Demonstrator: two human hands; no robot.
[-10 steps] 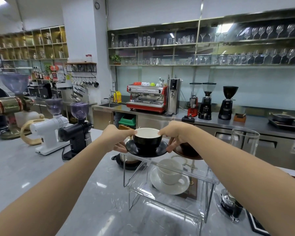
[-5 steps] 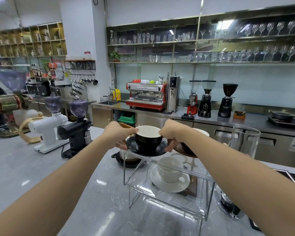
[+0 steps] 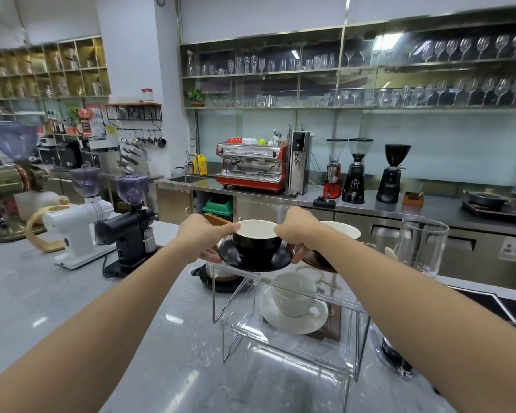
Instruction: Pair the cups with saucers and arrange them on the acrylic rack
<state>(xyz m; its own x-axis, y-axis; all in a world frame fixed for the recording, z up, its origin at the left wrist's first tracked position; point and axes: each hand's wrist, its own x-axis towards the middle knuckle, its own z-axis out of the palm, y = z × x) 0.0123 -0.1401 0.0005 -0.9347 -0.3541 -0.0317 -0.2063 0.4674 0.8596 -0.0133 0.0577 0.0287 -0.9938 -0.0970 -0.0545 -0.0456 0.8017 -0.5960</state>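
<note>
We see café bar, commercial coffee setup. Red two-group espresso machine (image 3: 252,167) on long stainless-steel back counter (image 3: 370,204), three hopper-topped coffee grinders (image 3: 358,171) beside it near counter's middle. Open metal shelves of stemmed wine glasses (image 3: 429,70) above. More grinders, white (image 3: 82,216) and black (image 3: 131,219), along left edge of our grey marble counter (image 3: 57,293).

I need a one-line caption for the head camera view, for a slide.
Both hands, left hand and right hand, hold a black cup on its black saucer at the acrylic rack top.
</note>
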